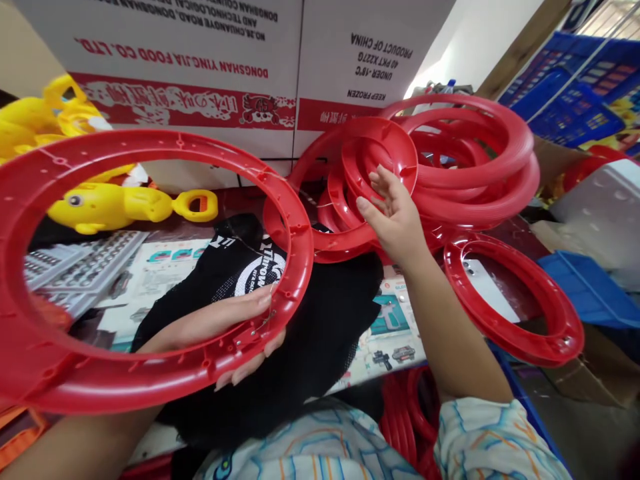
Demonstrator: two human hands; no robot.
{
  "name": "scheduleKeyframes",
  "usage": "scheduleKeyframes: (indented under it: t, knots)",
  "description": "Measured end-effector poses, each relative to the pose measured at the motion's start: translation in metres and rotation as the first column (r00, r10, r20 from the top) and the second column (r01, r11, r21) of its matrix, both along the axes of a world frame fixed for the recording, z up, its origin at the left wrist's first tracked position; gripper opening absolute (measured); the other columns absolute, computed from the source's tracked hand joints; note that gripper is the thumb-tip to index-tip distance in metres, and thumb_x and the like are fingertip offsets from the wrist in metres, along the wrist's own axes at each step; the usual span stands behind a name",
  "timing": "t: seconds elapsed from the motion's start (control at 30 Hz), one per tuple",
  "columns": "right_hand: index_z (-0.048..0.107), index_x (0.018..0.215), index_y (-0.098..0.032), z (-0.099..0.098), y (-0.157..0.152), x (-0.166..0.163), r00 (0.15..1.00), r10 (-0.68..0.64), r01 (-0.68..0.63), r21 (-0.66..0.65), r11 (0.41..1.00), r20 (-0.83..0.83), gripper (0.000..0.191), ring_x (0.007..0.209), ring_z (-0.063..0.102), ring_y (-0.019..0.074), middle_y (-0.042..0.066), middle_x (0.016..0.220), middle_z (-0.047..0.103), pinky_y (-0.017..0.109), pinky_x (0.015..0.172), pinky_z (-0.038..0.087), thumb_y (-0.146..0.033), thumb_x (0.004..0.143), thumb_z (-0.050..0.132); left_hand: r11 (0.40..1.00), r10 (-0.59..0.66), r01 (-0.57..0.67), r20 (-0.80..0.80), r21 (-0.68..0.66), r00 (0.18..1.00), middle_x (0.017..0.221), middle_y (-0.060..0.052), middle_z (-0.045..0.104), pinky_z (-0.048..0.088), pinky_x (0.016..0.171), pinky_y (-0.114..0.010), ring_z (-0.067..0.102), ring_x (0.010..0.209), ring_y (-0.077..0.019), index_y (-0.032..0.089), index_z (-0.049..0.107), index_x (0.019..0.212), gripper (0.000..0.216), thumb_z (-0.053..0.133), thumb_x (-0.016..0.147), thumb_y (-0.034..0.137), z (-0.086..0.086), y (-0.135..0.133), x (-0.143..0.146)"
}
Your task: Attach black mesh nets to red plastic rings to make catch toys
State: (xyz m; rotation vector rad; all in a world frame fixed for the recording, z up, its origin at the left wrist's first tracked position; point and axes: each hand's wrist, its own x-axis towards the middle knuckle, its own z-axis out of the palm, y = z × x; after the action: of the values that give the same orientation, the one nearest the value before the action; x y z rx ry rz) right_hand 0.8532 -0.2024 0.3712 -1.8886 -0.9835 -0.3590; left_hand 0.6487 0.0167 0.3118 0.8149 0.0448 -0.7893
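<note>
Gripping the big red ring [160, 380] across the left of the frame, we have our left hand [245, 310] curled round its lower-right rim. Our right hand [395, 213], loosely open, is before the small red ring [409, 160] in the upper middle; we cannot tell whether they touch. We judge the big ring light, stiff and slick, best clasped around its ribbed rim.

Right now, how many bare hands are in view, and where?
2. The left hand grips a red ring at the left; the right hand, open, is before the pile of red rings, contact unclear. No other hand shows.
</note>
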Motion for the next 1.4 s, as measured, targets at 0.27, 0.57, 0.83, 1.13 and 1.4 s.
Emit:
scheduleKeyframes:
  t: [0.27,0.57,0.83,1.13,1.4]
  knots:
    - [0.060,0.110,-0.017,0.009,0.026,-0.075,0.713,0.298,-0.266,-0.148,0.953,0.635,0.022,0.113,0.055,0.0226,0.009,0.112,0.062,0.040,0.097,0.050,-0.011,0.089,0.054,0.990,0.045,-0.053,0.064,0.133,0.997,0.062,-0.004,0.066,0.045,0.033,-0.016,0.057,0.038,-0.0117,0.015,0.057,0.092,0.027,0.050,0.092,0.041,0.017,-0.007,-0.006]
    - [0.063,0.111,-0.013,0.013,0.050,-0.081,0.634,0.771,-0.479,-0.749,0.458,0.066,0.024,0.105,0.057,0.0169,0.005,0.107,0.066,0.040,0.112,0.032,-0.008,0.092,0.049,0.859,-0.065,0.065,-0.016,0.508,0.998,0.052,-0.002,0.064,0.049,0.038,-0.023,0.062,0.042,-0.0185,0.018,0.053,0.093,0.034,0.048,0.090,0.051,0.017,-0.013,-0.009]
    - [0.065,0.076,-0.016,0.015,0.049,-0.088,0.497,0.747,-0.313,-0.712,0.628,0.441,0.026,0.084,0.056,0.0154,0.002,0.083,0.063,0.033,0.103,0.037,-0.011,0.095,0.048,0.903,0.173,-0.214,0.140,0.374,0.975,0.082,-0.002,0.071,0.056,0.063,-0.026,0.069,0.068,-0.0172,0.020,0.044,0.107,0.031,0.060,0.080,0.021,0.009,-0.030,-0.008]
    - [0.061,0.069,-0.016,0.018,0.037,-0.098,0.517,0.701,-0.230,-0.709,0.667,0.491,0.025,0.067,0.050,0.0142,-0.001,0.068,0.056,0.030,0.070,0.036,-0.009,0.090,0.052,0.951,0.207,-0.245,0.201,0.187,0.957,0.064,0.003,0.064,0.046,0.045,-0.022,0.058,0.044,-0.0136,0.019,0.028,0.123,0.050,0.050,0.079,0.013,-0.008,-0.038,-0.008]
    - [0.060,0.072,-0.017,0.038,0.022,-0.094,0.680,0.682,-0.061,-0.906,0.419,0.269,0.023,0.064,0.049,0.0164,0.001,0.067,0.057,0.031,0.070,0.032,-0.033,0.089,0.062,0.939,0.169,-0.207,0.156,0.275,0.973,0.059,0.003,0.059,0.042,0.043,-0.021,0.055,0.043,-0.0126,0.020,0.036,0.103,0.031,0.049,0.075,0.016,0.005,-0.035,-0.005]
